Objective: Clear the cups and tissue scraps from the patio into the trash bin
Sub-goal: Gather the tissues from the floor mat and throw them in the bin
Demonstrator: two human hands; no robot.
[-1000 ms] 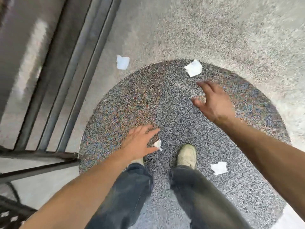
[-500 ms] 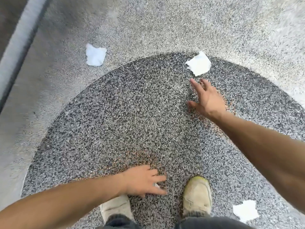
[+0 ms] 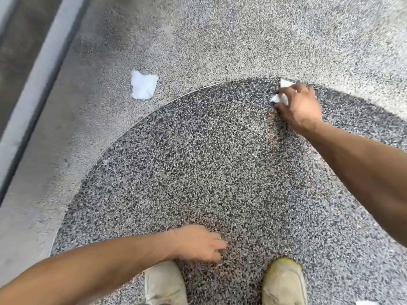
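My right hand (image 3: 300,107) reaches far forward and its fingers close around a white tissue scrap (image 3: 282,93) at the rim of the dark pebbled circle (image 3: 198,161). The scrap still touches the ground. A second, larger tissue scrap (image 3: 144,84) lies flat on the lighter floor to the upper left, apart from both hands. My left hand (image 3: 199,243) hovers low near my shoes with its fingers curled; the small scrap it held earlier is hidden under them. No cup or trash bin is in view.
My two pale shoes (image 3: 165,282) (image 3: 284,280) stand at the bottom edge. Another white scrap (image 3: 366,302) peeks in at the bottom right corner. A metal door track (image 3: 33,73) runs diagonally along the left side.
I have bent lower and the view has closed in on the floor. My right hand moved forward from open above the scrap to gripping it. My left hand has stayed low near my shoes.
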